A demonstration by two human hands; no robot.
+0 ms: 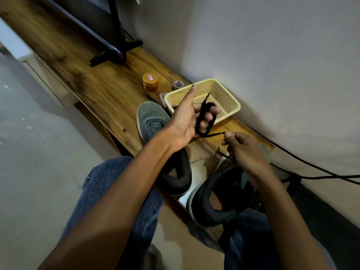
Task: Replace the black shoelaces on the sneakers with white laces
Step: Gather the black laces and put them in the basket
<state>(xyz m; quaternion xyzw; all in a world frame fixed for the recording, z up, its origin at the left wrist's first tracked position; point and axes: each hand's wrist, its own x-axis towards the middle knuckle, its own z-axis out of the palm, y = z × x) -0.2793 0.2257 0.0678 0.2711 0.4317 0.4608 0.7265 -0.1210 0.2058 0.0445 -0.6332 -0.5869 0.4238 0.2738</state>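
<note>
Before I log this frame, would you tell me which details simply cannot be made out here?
- Orange jar label, head view: too small to read.
- Right sneaker eyelets: hidden by the right hand.
- White laces: none visible; the basket floor is partly covered by the left hand winding the black lace.

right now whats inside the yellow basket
The bare mesh floor of the yellow basket shows nothing lying in it. The left hand, with the black lace wound round its fingers, covers the near left corner, so that part cannot be checked.
</note>
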